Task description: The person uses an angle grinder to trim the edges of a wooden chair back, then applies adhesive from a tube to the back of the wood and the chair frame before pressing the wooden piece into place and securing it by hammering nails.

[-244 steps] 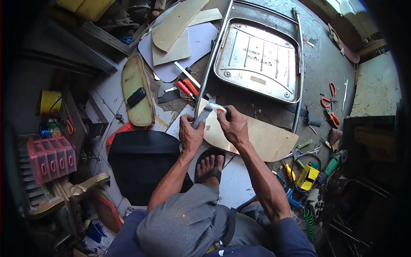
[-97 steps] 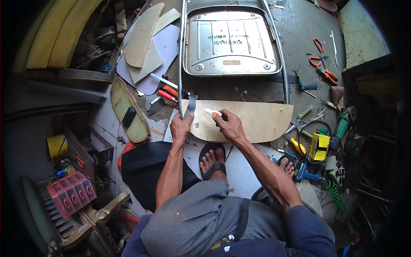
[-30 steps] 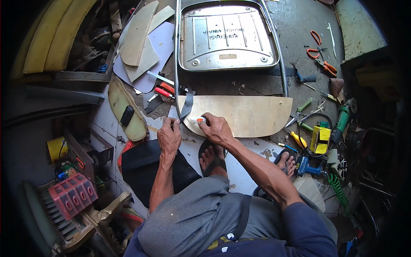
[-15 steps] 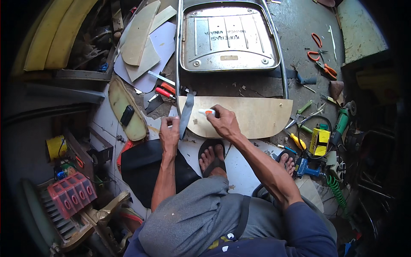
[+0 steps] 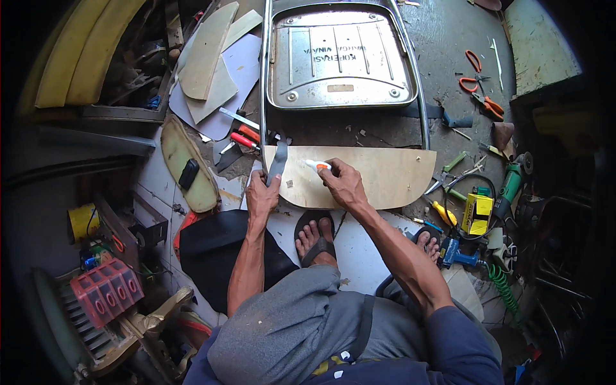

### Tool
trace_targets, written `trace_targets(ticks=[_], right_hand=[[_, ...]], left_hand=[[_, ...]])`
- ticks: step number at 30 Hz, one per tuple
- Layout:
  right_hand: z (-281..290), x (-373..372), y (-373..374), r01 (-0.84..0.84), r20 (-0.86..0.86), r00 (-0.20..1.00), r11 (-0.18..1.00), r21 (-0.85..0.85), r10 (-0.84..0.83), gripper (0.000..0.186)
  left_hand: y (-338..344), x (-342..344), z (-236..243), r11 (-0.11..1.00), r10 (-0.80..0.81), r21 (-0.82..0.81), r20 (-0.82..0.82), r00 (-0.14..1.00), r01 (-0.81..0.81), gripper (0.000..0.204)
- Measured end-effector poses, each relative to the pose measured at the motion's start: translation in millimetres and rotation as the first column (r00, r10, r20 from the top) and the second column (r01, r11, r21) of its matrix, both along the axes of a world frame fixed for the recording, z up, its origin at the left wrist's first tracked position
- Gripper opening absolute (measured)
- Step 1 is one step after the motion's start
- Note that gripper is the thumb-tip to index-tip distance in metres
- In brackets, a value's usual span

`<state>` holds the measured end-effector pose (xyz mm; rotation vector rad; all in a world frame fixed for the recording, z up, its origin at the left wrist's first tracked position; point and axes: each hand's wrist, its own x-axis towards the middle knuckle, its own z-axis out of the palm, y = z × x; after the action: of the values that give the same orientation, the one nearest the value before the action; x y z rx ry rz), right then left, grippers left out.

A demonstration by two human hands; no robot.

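A plywood board (image 5: 378, 173) with rounded near corners lies across the tubes of a metal chair frame (image 5: 264, 83). Over its left end runs a dark grey strip (image 5: 280, 158). My left hand (image 5: 260, 197) pinches the strip's near end at the board's left edge, fingers closed. In my right hand (image 5: 347, 186), a small white bottle with an orange part (image 5: 319, 165), like a glue bottle, is held tilted above the board, its tip pointing left toward the strip. The fingers are wrapped round the bottle's lower part.
Beyond the board lies the metal chair panel (image 5: 340, 70). Orange-handled pliers (image 5: 493, 106), a green angle grinder (image 5: 512, 183), a yellow box (image 5: 478, 214) and a blue air tool (image 5: 459, 252) lie at right. Red-handled tools (image 5: 244, 140), a worn pad (image 5: 186, 160) and black sheet material (image 5: 218, 250) are at left.
My left hand has moved up and slightly right onto the strip's near end. The strip's near end has shifted with it. My right hand with the bottle has moved slightly right.
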<state>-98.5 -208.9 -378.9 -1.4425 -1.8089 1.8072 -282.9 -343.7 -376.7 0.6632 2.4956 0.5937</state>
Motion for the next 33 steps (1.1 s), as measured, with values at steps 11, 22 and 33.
trace_targets(ticks=[11,22,33], right_hand=[[13.3,-1.3,5.9,-0.001,-0.028,1.000,0.998,-0.065,-0.001,0.039],[9.4,-0.9,8.5,0.022,-0.038,0.999,0.995,-0.094,-0.026,0.042],[4.6,-7.1,-0.4,-0.002,-0.020,1.000,0.993,-0.117,0.000,0.046]], left_hand=[[14.3,-8.0,-5.3,0.999,0.001,0.038,-0.054,0.999,0.001,0.059],[27.6,-9.7,-5.0,0.998,0.000,0.064,-0.098,0.995,0.006,0.054],[91.9,-31.5,42.3,0.728,-0.686,-0.419,-0.455,0.568,0.542,0.041]])
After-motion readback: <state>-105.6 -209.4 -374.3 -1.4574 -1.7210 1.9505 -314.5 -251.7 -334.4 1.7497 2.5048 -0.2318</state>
